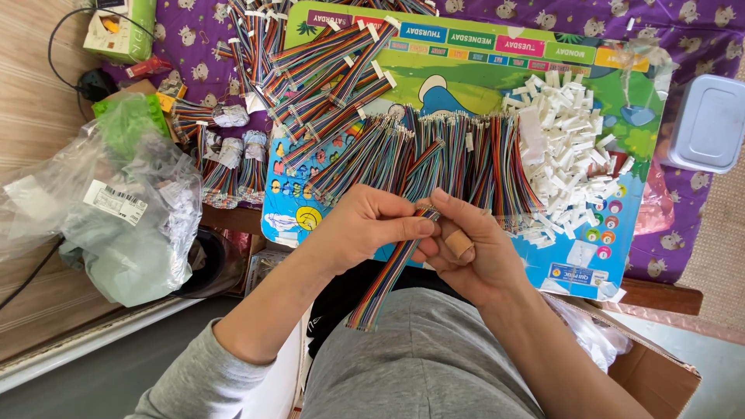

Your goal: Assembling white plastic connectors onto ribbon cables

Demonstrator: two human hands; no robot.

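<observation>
Pinching one rainbow ribbon cable between both sets of fingers: left hand closing thumb and forefinger on its upper end, right hand gripping the same end from the other side, a tan plaster wrapped round one right finger. Hanging down from the fingers toward the lap, the rest of the cable, its lower end loose over the grey shirt.

Judging progress by the piles: lying just beyond the fingertips, a wide row of ribbon cables fanned across the colourful play mat, small white ends showing at their far tips. Further out and to the left of the fingers, more bundled cables stacked crosswise, some taped into bunches at the mat's edge. Beyond and to the right of the fingers, a heap of white plastic connector housings sitting loose, seemingly a good many left to fit. Whether the cable in hand already carries its housing, impossible to tell; fingers hiding that end.

Containers: far right of the fingers, a grey lidded plastic box sitting shut, contents hidden. Well left, a clear plastic bag slumping open, holding crumpled wrapping. Near the right elbow, an open cardboard box showing thin plastic inside.
</observation>
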